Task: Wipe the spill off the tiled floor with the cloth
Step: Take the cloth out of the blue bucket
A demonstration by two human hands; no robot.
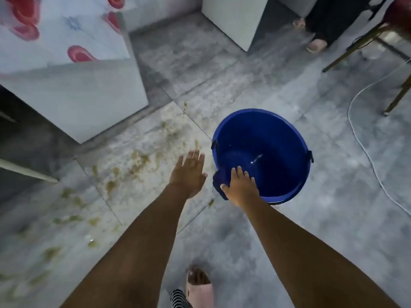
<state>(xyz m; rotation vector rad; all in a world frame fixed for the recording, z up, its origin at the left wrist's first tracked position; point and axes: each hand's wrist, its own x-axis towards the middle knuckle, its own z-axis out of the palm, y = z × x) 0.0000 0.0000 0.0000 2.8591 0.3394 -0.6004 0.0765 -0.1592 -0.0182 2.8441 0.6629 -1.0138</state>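
Nearest the camera, on the near side of the bucket [262, 152], a foot [199, 285] in a pink slipper stands on the grey tiled floor [322, 218], with a bit of striped trouser leg beside it. Both bare forearms reach forward from the lower edge toward the bucket.

The right hand [241, 187] is closed over the cloth [220, 183], a dark blue bundle, pressing it at the bucket's near-left rim; the fingers curl over the rim into the bucket and the thumb sits on the cloth's outer side. The cloth hangs partly outside the bucket wall. The left hand [189, 174] is open and flat, fingers spread and pointing away, palm down, holding nothing; it hovers just left of the bucket, and whether it touches the floor cannot be told.

The bucket is blue and round, upright on the floor, with a little water glinting at its bottom and black handle lugs on its sides.

Left of the bucket the spill [124, 172] lies as yellowish-green blotches, scattered across several tiles from beside the rim out toward the lower left corner. Beyond it stands a white cabinet [89, 103] with red flower prints.

Right of the bucket a white cable [364, 147] snakes over the floor, past thin chair legs [398, 98]. Far behind the bucket are another white unit [233, 21] and another person's slippered feet [317, 44].
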